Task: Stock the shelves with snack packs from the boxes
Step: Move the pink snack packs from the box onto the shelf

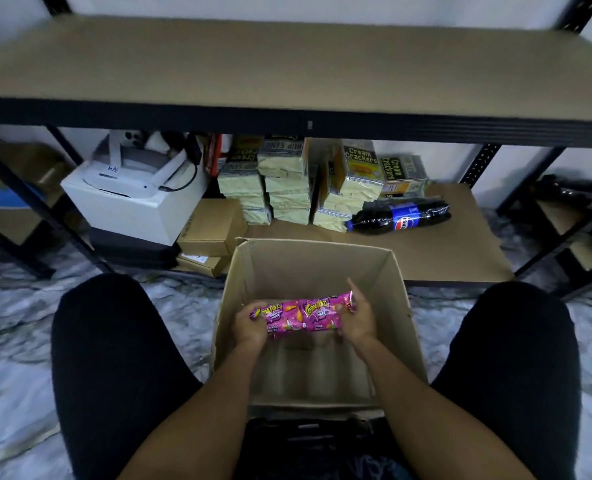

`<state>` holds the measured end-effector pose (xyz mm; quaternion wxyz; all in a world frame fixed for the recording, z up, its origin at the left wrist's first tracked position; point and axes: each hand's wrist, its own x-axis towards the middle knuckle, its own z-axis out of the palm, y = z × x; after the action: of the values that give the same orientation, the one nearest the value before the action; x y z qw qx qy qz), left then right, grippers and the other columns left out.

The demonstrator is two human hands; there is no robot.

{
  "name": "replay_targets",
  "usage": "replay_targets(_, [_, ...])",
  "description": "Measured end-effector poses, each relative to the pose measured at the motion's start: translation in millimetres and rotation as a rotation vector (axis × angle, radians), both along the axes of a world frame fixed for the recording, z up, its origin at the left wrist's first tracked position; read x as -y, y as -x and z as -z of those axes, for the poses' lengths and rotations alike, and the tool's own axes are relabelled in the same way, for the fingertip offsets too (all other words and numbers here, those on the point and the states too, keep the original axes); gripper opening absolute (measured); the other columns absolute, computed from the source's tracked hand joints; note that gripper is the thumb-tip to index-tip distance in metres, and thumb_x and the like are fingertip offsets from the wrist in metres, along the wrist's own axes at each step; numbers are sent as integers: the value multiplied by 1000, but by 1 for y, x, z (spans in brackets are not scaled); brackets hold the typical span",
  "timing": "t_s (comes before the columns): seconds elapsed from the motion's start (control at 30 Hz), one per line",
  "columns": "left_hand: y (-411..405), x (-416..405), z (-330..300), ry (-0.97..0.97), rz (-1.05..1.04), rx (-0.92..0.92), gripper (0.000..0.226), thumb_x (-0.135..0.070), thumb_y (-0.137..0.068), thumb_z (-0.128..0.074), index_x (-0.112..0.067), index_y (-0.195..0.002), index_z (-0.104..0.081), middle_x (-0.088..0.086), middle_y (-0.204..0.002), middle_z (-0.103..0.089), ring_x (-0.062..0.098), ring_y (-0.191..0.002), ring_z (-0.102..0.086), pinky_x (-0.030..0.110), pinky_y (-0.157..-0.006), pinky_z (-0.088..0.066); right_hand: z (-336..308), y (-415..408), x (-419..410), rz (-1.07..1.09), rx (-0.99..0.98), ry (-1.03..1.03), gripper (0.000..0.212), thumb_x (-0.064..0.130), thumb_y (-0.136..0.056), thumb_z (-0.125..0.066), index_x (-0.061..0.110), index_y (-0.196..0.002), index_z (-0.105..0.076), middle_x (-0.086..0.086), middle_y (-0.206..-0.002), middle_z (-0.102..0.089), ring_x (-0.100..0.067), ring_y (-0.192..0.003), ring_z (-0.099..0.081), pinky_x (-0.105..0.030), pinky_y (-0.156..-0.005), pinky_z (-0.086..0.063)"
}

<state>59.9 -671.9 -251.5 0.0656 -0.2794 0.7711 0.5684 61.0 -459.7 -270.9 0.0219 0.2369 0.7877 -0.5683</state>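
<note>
Fingers (pixel 253 323) round snack pack (pixel 301 317) (both ends)

Low shelf (pixel 443 251): cracker packs (pixel 287 181), cola btl (pixel 400 218).

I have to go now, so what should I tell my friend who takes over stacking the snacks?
Left hand grips the left end of the pink snack pack; right hand grips its right end.
The pack is held over the open box, which sits on the floor between the person's knees.
No other packs are visible in the box; its bottom looks bare.
The upper shelf has nothing on it. The lower shelf holds cracker packs and a cola bottle.
Left to do: put this pack on a shelf.
</note>
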Motion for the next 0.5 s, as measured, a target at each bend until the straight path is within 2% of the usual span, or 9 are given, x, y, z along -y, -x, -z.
replay_targets(0.03, [-3, 0, -3, -13, -4, -8, 38, 5, -90, -52, -29, -83, -67, 17, -109, -68, 36, -95, -65, 46, -77, -58, 5, -3, -4, -22, -5, -31, 72, 9, -90, -59, 62, -134, -38, -5, -114, -60, -28, -96, -67, -50, -84, -56])
replay_targets(0.1, [-8, -2, -9, -53, -9, -6, 37, 3, -93, -52, -29, -85, -68, 15, -114, -65, 33, -92, -64, 44, -74, -57, -15, -14, -4, -63, 12, -66, 69, 4, -93, -52, 64, -127, -44, -4, -110, -57, -30, -91, -67, -49, -76, -58])
replay_targets(0.2, [-1, -4, -16, -106, -41, 20, 35, 1, -95, -49, -29, -92, -67, 14, -118, -60, 27, -84, -62, 40, -62, -59, -46, -13, 2, -125, 37, -21, 46, -3, -95, -46, 38, -109, -62, -7, -106, -64, -22, -81, -67, -37, -57, -60])
replay_targets(0.27, [14, -1, -20, -104, -10, 21, 32, -1, -96, -48, -27, -99, -67, 17, -125, -58, 30, -91, -62, 35, -55, -58, -54, 1, 5, -134, 39, 43, 40, -6, -95, -49, 29, -106, -64, -6, -100, -65, -21, -76, -66, -35, -54, -58])
replay_targets(0.33, [26, 7, -20, -119, 44, 57, 30, -3, -98, -48, -24, -110, -65, 17, -133, -51, 32, -100, -60, 37, -61, -59, -57, 11, 9, -144, 71, 115, 33, -2, -94, -56, 25, -111, -65, 0, -98, -65, -24, -79, -66, -40, -58, -59])
replay_targets(0.4, [31, 16, -18, -128, 117, 119, 33, -5, -99, -46, -22, -123, -61, 16, -141, -43, 34, -111, -57, 38, -67, -61, -58, 15, 11, -176, 126, 170, 32, 0, -91, -61, 21, -115, -64, 0, -100, -66, -24, -84, -67, -30, -53, -57])
replay_targets(0.5, [37, 22, -23, -141, 125, 166, 34, -7, -99, -48, -24, -125, -61, 14, -138, -44, 24, -99, -59, 48, -75, -60, -65, 26, 8, -187, 208, 206, 34, -7, -87, -63, 15, -113, -63, 2, -99, -63, -18, -86, -65, -18, -55, -55])
